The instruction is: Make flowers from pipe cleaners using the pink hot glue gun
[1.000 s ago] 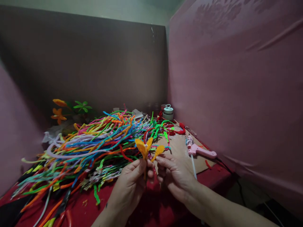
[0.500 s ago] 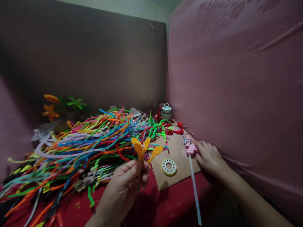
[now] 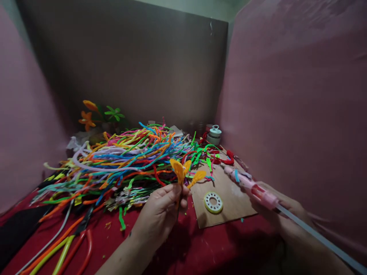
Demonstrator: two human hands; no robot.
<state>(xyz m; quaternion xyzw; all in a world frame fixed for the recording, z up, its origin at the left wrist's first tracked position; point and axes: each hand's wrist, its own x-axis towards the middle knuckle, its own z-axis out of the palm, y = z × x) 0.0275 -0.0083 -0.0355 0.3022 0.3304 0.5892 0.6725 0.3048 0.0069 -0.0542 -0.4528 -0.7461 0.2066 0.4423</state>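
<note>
Between the thumb and fingers of my left hand (image 3: 164,208) is an orange pipe-cleaner flower (image 3: 178,171), its petals upright and one leaning to the right. My right hand (image 3: 282,208) is wrapped round a pink glue gun (image 3: 258,191). A long translucent glue stick (image 3: 312,233) sticks out of its back end, and the nozzle points up and left over a brown board (image 3: 229,194). On the board lies a white and yellow tape roll (image 3: 213,202), just right of my left hand.
A big heap of coloured pipe cleaners (image 3: 123,156) spreads across the left and middle of the red cloth (image 3: 160,259). Pliers with red handles (image 3: 88,248) and yellow handles (image 3: 64,252) lie front left. A pale round container (image 3: 215,131) stands at the back, near the pink wall (image 3: 301,95).
My right hand has lifted the glue gun off the board and tilted it, nozzle to the left. My left hand still holds the flower. The view has swung left.
</note>
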